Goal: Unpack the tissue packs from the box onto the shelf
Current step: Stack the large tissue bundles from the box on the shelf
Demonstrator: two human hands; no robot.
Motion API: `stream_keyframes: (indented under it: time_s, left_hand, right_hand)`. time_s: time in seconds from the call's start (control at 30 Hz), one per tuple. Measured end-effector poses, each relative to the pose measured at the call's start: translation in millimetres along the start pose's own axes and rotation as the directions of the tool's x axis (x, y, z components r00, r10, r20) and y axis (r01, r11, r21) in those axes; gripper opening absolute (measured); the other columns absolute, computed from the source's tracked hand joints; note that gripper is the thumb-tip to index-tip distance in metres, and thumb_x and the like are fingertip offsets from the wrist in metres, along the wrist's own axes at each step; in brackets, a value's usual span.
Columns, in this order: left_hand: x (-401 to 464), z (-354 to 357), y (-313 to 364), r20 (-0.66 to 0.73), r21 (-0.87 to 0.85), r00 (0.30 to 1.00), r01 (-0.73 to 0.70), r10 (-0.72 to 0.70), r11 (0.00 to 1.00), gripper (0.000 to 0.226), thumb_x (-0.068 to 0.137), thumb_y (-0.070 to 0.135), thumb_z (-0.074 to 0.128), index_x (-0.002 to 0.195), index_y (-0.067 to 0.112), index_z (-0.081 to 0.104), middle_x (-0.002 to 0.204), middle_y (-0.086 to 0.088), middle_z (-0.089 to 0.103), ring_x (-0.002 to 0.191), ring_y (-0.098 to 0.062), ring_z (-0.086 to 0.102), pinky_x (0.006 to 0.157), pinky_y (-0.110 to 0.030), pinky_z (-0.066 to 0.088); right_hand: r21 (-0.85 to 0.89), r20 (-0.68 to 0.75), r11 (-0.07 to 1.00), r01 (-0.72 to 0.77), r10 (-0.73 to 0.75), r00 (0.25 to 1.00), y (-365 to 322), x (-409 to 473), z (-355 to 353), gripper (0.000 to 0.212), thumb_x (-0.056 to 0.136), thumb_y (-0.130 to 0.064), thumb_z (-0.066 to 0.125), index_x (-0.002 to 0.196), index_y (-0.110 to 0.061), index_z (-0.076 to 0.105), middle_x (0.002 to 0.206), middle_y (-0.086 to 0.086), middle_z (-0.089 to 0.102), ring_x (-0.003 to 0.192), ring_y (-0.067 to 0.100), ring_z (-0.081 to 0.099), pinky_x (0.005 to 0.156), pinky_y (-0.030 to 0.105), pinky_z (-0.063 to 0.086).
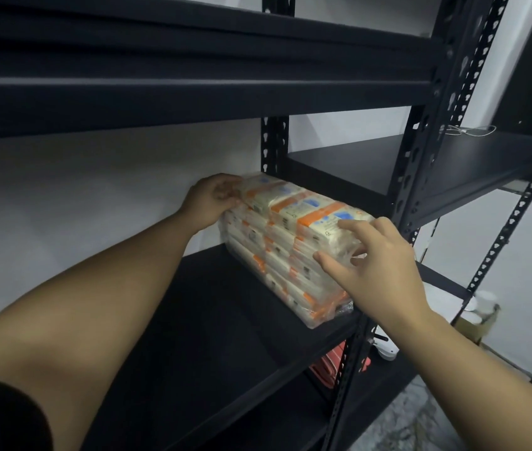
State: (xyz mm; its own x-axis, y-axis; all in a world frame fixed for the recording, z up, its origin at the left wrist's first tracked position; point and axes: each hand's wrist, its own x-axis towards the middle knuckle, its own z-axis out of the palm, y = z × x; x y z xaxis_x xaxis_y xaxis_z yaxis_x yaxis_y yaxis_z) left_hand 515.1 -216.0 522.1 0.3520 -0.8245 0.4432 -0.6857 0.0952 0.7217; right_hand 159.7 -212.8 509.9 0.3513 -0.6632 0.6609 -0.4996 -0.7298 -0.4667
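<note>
A clear-wrapped bundle of tissue packs (287, 236), cream with orange bands and blue marks, stands on the black shelf board (212, 320) at its right end, against the upright post. My left hand (214, 198) grips the bundle's far top-left corner. My right hand (378, 258) rests against the near right end, fingers spread on the wrapping. The box is out of view.
Another black shelf board (193, 92) hangs low above the bundle. A slotted black upright (420, 164) stands right of it, with a second shelf unit (372, 161) beyond. Red and white objects (329, 366) lie on the level below. A white wall is behind.
</note>
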Motion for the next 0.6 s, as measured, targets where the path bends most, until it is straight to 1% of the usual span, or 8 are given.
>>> stream_keyframes:
  time_s: [0.07,0.2,0.27,0.33,0.4,0.47,0.53,0.6]
  left_hand:
    - [0.7,1.8,0.4,-0.007,0.006,1.0,0.0,0.0,1.0,0.047,0.087,0.008,0.081,0.13,0.019,0.069,0.121,0.003,0.072,0.108,-0.011,0.069,0.098,-0.026,0.055]
    - [0.5,4.7,-0.4,-0.024,0.014,0.999,0.038,-0.038,0.999,0.048,0.088,0.013,0.081,0.133,0.021,0.067,0.123,0.002,0.072,0.112,-0.015,0.069,0.102,-0.03,0.054]
    - [-2.9,4.0,-2.7,-0.045,0.011,0.996,0.078,-0.077,0.997,0.057,0.087,0.021,0.083,0.14,0.024,0.062,0.129,0.003,0.069,0.115,-0.015,0.067,0.104,-0.03,0.052]
    - [-10.2,1.7,-2.0,-0.08,0.024,0.992,0.1,-0.098,0.995,0.067,0.086,0.027,0.084,0.147,0.026,0.055,0.133,0.002,0.066,0.116,-0.014,0.065,0.105,-0.029,0.05]
    - [-22.9,-3.5,1.7,-0.094,0.043,0.989,0.119,-0.115,0.992,0.073,0.086,0.029,0.084,0.151,0.025,0.05,0.128,0.001,0.064,0.115,-0.013,0.063,0.102,-0.028,0.048]
    - [-41.3,-11.5,5.2,-0.072,0.05,0.986,0.154,-0.15,0.987,0.074,0.086,0.032,0.085,0.15,0.023,0.049,0.125,0.002,0.061,0.115,-0.015,0.061,0.101,-0.03,0.048]
    - [-65.7,-22.7,6.5,-0.028,0.067,0.984,0.177,-0.175,0.982,0.069,0.085,0.037,0.085,0.145,0.024,0.052,0.128,0.001,0.06,0.117,-0.017,0.062,0.104,-0.034,0.05]
    - [-96.7,-38.3,5.9,0.007,0.139,0.983,0.179,-0.182,0.974,0.061,0.086,0.04,0.082,0.139,0.025,0.056,0.133,0.001,0.06,0.121,-0.016,0.061,0.104,-0.032,0.049]
  right_hand:
    - [0.014,-0.004,1.0,0.002,-0.002,1.0,1.3,-1.1,-0.2,0.061,0.078,-0.05,0.085,0.131,-0.024,0.068,0.105,-0.008,0.05,0.083,0.011,0.06,0.083,0.042,0.061]
    - [0.037,0.016,0.999,0.01,-0.01,1.0,2.6,-2.7,-1.2,0.067,0.078,-0.053,0.084,0.136,-0.028,0.063,0.109,-0.008,0.051,0.084,0.006,0.062,0.085,0.04,0.06]
    - [0.034,0.039,0.999,0.001,-0.003,0.999,2.7,-4.3,-4.7,0.071,0.078,-0.054,0.083,0.14,-0.03,0.057,0.114,-0.009,0.051,0.088,0.005,0.063,0.087,0.038,0.059]
    - [0.007,0.043,1.0,-0.001,0.0,0.999,2.3,-8.9,-9.5,0.074,0.079,-0.056,0.082,0.141,-0.03,0.053,0.118,-0.009,0.05,0.094,0.009,0.062,0.088,0.036,0.056]
    - [-0.038,0.016,0.999,0.009,-0.008,1.0,-0.4,-17.2,-13.9,0.073,0.079,-0.057,0.081,0.139,-0.029,0.052,0.121,-0.009,0.048,0.097,0.011,0.059,0.08,0.034,0.054]
    - [-0.096,-0.047,0.994,0.045,-0.049,0.998,-5.4,-27.8,-15.6,0.068,0.079,-0.056,0.08,0.133,-0.024,0.056,0.119,-0.007,0.049,0.096,0.014,0.058,0.069,0.034,0.053]
    - [-0.128,-0.091,0.985,0.118,-0.13,0.987,-11.4,-39.4,-12.6,0.06,0.079,-0.053,0.08,0.125,-0.018,0.063,0.113,-0.002,0.053,0.097,0.02,0.06,0.064,0.036,0.054]
    - [-0.118,-0.082,0.971,0.208,-0.218,0.973,-20.3,-51.6,-4.8,0.051,0.082,-0.053,0.076,0.117,-0.016,0.068,0.106,-0.001,0.057,0.096,0.023,0.06,0.063,0.037,0.054]
